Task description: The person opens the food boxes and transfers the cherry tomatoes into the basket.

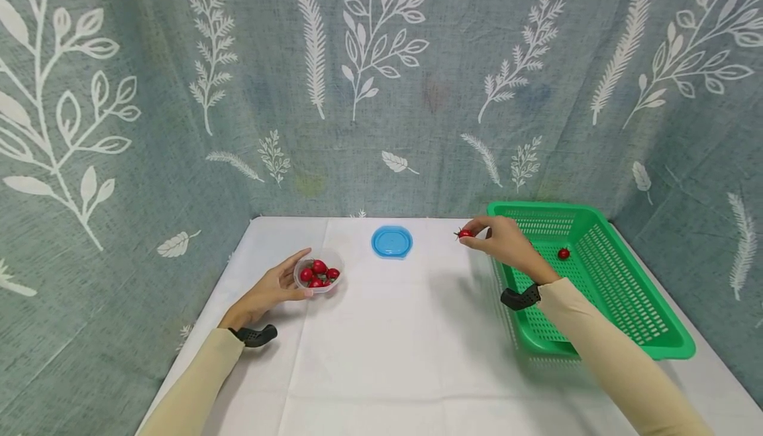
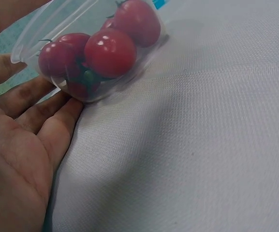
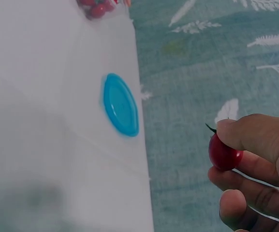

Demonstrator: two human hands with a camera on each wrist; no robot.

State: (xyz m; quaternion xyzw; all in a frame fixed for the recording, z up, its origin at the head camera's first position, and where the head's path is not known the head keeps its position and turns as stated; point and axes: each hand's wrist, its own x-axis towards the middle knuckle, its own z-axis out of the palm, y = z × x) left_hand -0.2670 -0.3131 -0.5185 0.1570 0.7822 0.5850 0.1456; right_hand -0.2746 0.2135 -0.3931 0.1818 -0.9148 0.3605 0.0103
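Red tomato (image 3: 225, 153), one, small, stalk attached: raised off the table, pinched at the tips of my right hand (image 1: 503, 240). Thumb pressed beside the stalk; fingers closed from the opposite side, leaving only the tomato's width between; stalk end projected beyond the tips.

Clear plastic tub (image 1: 326, 254), one, upright on the white tabletop (image 1: 369, 343): sat between the thumb and fingers of my left hand (image 1: 268, 290), which were spread wide and curved around its wall, touching it.

Tomatoes in the tub (image 2: 110, 53), several, red: rested behind the clear wall, just beside my left fingers.

Blue plastic lid (image 1: 391, 242), one: lay flat between my two hands, toward the table's far edge, untouched.

Green basket (image 1: 548, 207), one, perforated: stood beneath my right forearm. Inside, toward the far end, lay another tomato (image 1: 563, 254), apart from my fingers.
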